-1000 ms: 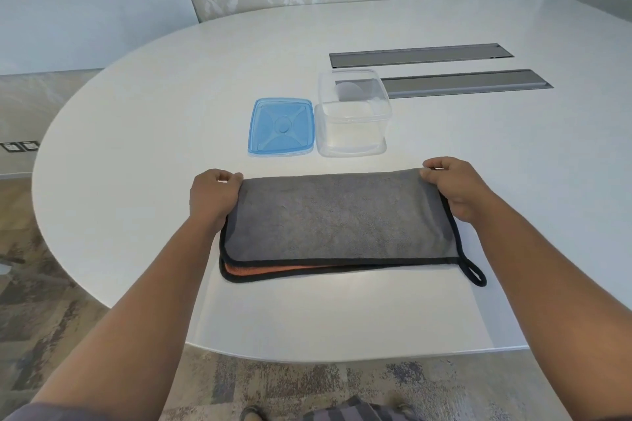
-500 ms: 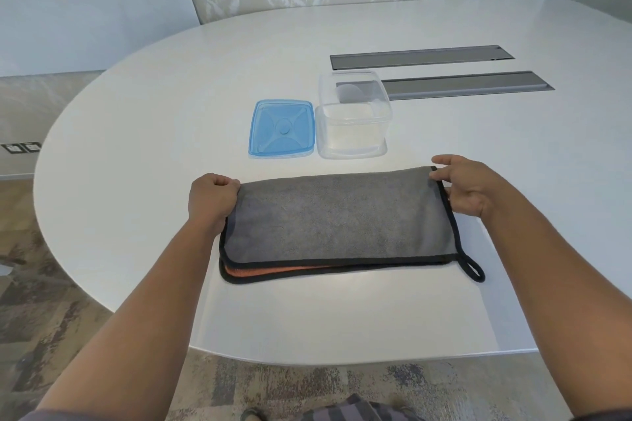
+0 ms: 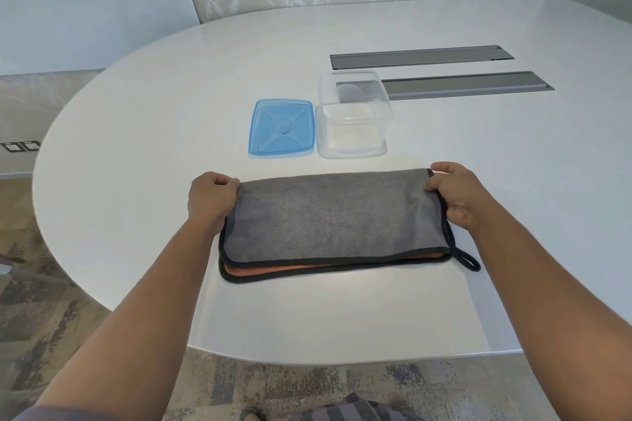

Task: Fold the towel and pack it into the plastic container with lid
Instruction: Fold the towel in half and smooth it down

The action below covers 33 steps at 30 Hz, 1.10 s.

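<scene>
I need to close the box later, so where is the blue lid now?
In the head view the blue lid lies flat on the table, just left of the clear container, beyond the towel.

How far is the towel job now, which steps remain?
Done: the towel lies folded once, orange layer peeking below. In hand: left hand and right hand pinch its far corners. Left: more folds, packing into the empty container, fitting the blue lid.
</scene>
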### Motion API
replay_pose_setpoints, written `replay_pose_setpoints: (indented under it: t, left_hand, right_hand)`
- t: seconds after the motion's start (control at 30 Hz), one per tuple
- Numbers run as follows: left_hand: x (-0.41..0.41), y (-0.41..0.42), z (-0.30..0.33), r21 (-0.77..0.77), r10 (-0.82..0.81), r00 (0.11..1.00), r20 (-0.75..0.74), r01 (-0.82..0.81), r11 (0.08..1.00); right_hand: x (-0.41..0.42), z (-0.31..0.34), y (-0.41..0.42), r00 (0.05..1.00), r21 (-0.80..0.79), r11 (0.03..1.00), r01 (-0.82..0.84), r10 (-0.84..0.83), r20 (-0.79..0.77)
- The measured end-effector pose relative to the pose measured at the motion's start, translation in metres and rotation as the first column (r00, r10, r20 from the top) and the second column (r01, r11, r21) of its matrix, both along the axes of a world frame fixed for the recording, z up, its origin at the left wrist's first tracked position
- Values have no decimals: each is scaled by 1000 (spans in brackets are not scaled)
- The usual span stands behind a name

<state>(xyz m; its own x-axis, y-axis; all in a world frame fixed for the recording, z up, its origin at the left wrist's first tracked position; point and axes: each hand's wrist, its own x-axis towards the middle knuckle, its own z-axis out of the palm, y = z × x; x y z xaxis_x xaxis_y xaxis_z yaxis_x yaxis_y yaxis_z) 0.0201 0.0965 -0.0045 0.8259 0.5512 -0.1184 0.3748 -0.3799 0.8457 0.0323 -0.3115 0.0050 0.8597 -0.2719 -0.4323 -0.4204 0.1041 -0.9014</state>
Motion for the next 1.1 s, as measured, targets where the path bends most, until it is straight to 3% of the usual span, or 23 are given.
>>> replay_pose_setpoints:
  t: [0.3,0.63,0.83,1.1]
  left_hand:
    - [-2,-1,2,23,-21,1000,1,21,1000]
    - [-7,1,12,-236,-1,1000,-11,-1,972]
    - [-12,5,18,-193,-182,981,-69,166,967]
    - [-37,13,36,-204,-471,860,-195,434,878]
  right_hand:
    - [-1,0,7,987,-377,917,-129,154,37]
    - [8,-8,5,978,-443,877,-186,208,1]
    - [10,-9,4,976,-468,862,-198,216,-14]
    - [7,-9,8,978,-492,851,-184,209,-5]
